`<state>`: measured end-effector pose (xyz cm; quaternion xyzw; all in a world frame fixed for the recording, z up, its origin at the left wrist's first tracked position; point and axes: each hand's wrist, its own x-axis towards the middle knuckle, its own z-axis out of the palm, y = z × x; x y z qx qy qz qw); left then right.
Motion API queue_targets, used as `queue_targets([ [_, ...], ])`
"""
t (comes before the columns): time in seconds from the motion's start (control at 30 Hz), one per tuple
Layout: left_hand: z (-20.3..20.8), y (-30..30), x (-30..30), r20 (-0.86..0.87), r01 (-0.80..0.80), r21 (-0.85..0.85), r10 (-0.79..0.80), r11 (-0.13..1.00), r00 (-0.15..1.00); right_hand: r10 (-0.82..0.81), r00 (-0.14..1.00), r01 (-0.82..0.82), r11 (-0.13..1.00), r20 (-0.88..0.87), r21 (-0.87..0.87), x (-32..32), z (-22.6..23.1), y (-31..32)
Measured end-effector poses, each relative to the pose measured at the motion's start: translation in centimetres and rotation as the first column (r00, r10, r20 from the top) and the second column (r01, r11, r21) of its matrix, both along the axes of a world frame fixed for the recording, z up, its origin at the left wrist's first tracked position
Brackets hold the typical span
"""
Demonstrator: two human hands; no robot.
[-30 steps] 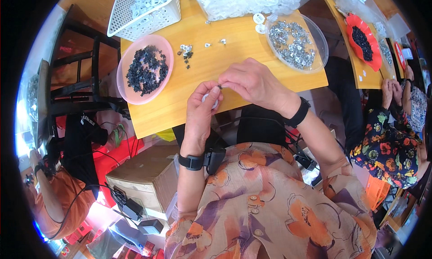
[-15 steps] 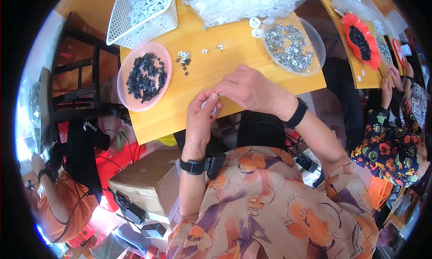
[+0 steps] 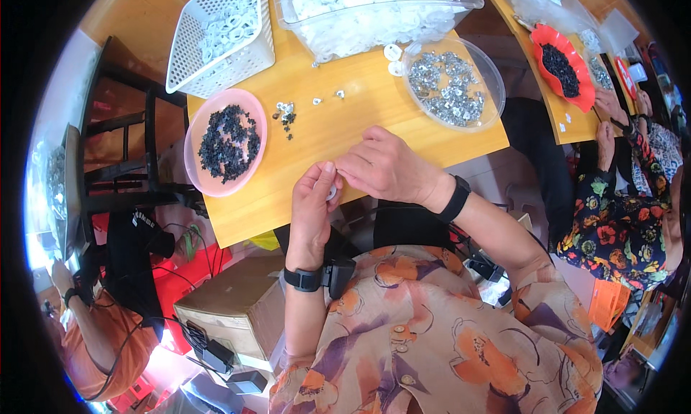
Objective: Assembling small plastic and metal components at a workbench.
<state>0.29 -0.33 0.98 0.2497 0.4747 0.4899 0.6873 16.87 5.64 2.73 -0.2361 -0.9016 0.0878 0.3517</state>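
Note:
My left hand (image 3: 311, 205) is closed on a small white round plastic part (image 3: 332, 192), mostly covered by the thumb and fingers. Against that thumb tip my right hand (image 3: 381, 166) pinches with its fingertips; whatever lies in the pinch is hidden. Both hands are above the near edge of the wooden table (image 3: 345, 123). To their left stands a pink bowl (image 3: 190, 151) of small black pieces (image 3: 224, 171). A round clear tray (image 3: 498, 97) of small silvery metal parts (image 3: 461, 101) lies to the right.
A white perforated basket (image 3: 209, 69) and a large clear bin (image 3: 324, 43) of white plastic parts stand at the back. Loose small pieces (image 3: 288, 113) lie mid-table, and two white discs (image 3: 394, 60) beside the tray. Co-workers sit at both sides; a red dish (image 3: 586, 97) is at right.
Both hands have shifted slightly down and left in the picture, along with a small tilt of the whole view. My right fingertips now press closer to the left thumb.

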Motion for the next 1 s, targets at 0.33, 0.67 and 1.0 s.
queue_targets([
  [0.33,0.2,0.5,0.3,0.143,-0.208,-0.036,0.211,0.977,0.967,-0.189,0.964,-0.026,0.636,-0.188,-0.771,-0.4,0.6,-1.4],
  [0.67,-0.1,0.3,1.0,0.189,-0.288,0.086,0.268,0.954,0.945,-0.408,0.83,-0.287,0.271,-0.38,-0.919,-2.3,-0.6,-2.4],
  [1.0,0.0,-0.1,0.9,0.071,-0.225,0.171,0.216,0.959,0.974,-0.532,0.743,-0.303,0.272,-0.405,-0.913,-2.3,-0.3,-3.2],
])
